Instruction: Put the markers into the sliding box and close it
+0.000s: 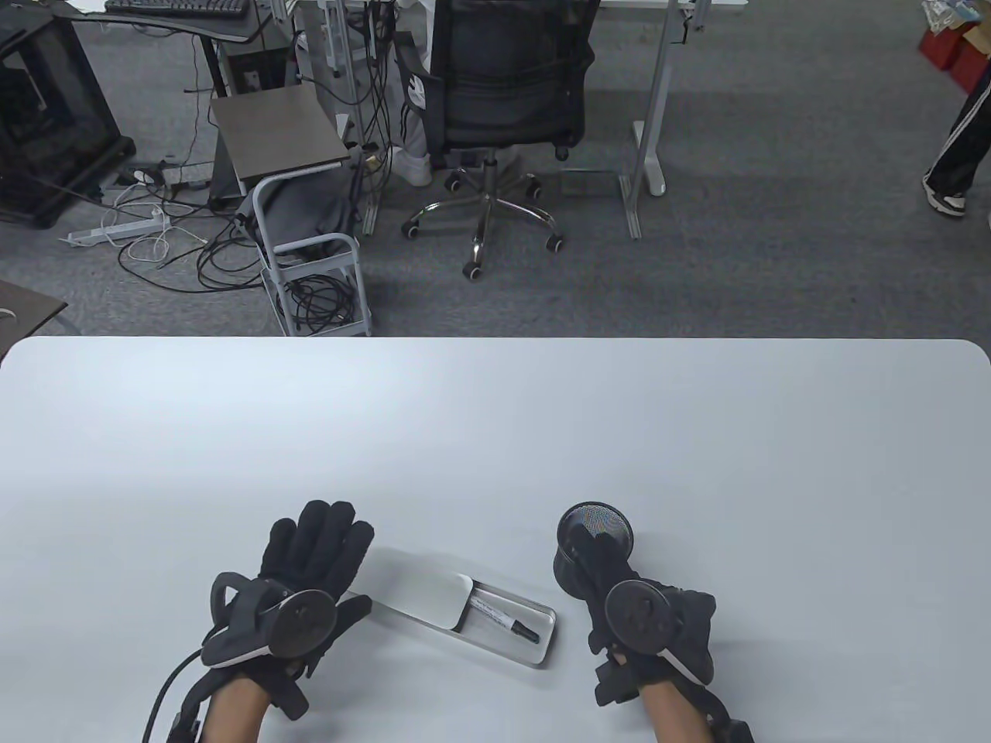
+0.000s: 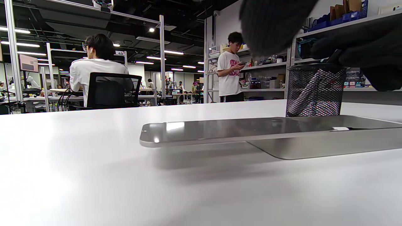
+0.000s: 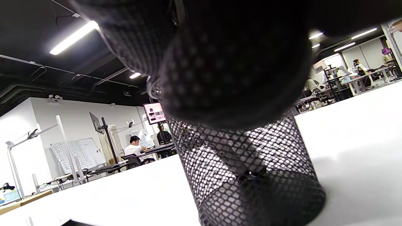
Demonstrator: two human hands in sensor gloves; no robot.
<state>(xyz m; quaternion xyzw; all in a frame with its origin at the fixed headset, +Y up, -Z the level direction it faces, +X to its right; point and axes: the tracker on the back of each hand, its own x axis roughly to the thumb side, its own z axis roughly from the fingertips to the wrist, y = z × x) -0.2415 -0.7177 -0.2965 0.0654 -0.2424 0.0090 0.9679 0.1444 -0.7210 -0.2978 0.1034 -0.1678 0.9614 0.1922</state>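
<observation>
The silver sliding box [image 1: 534, 652] lies near the table's front edge, its lid [image 1: 418, 584] slid left so the right part is open. One white marker with a black cap [image 1: 505, 621] lies inside. My left hand [image 1: 321, 553] rests flat on the table, fingers straight, at the lid's left end. My right hand [image 1: 600, 553] reaches down into the black mesh cup [image 1: 615, 520]. In the left wrist view its fingers [image 2: 361, 47] seem to pinch the dark top of a leaning marker [image 2: 309, 91]. Through the mesh [image 3: 282, 147] that marker [image 3: 243, 157] shows below my fingers [image 3: 226, 62].
The white table [image 1: 495, 433] stretches bare beyond the box and cup. Past its far edge are an office chair [image 1: 495, 101], a small cart [image 1: 310, 255] and cables on the carpet. People stand and sit in the background [image 2: 230, 72].
</observation>
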